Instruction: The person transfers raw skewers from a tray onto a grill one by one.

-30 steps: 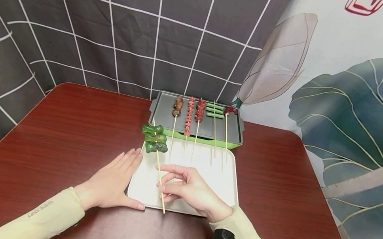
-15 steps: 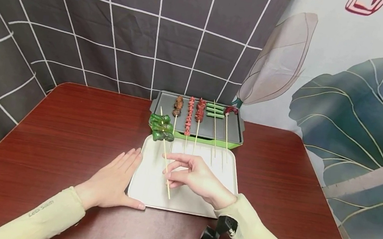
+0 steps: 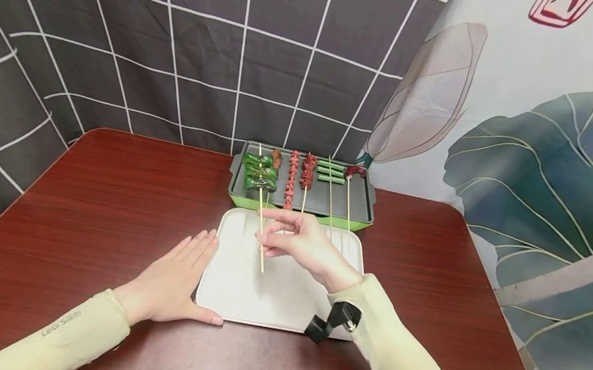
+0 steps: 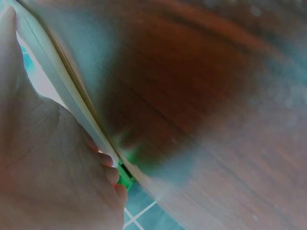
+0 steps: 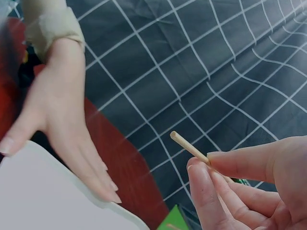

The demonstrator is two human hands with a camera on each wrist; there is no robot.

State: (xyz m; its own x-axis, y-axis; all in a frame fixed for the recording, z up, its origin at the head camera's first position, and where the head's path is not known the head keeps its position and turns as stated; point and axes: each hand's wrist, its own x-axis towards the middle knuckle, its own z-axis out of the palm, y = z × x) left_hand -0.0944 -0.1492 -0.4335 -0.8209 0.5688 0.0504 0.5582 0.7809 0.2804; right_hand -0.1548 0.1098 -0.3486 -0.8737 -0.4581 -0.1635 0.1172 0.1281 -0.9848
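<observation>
Right hand (image 3: pixel 297 242) pinches the green pepper skewer (image 3: pixel 261 174) low while the left hand (image 3: pixel 176 278) lies flat beside the tray (image 3: pixel 272 296); swinging toward twelve o'clock, it could knock neighbouring skewers (image 3: pixel 300 176).

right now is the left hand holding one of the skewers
No: in the head view the left hand lies flat on the table against the white tray, while the right hand pinches the green skewer.
</observation>
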